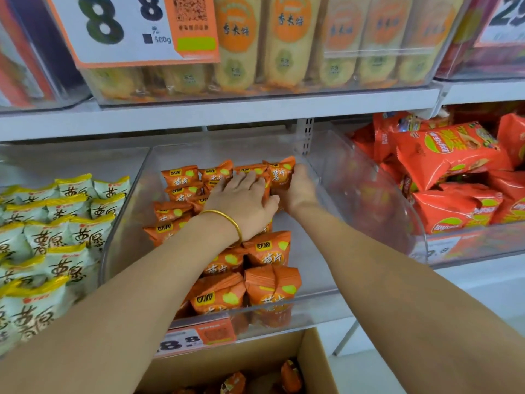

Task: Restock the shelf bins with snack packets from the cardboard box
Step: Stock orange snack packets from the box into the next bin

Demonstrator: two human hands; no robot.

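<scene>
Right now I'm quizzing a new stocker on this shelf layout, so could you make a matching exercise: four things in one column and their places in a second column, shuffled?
Things
1. orange chip packets
2. pale green packets with yellow tops
3. red Lay's bags
4. cardboard box

Places
A. far right
B. lowest, nearest the camera
C. centre, in the clear bin
D. far left

Pairs: 1-C, 2-D, 3-A, 4-B
</scene>
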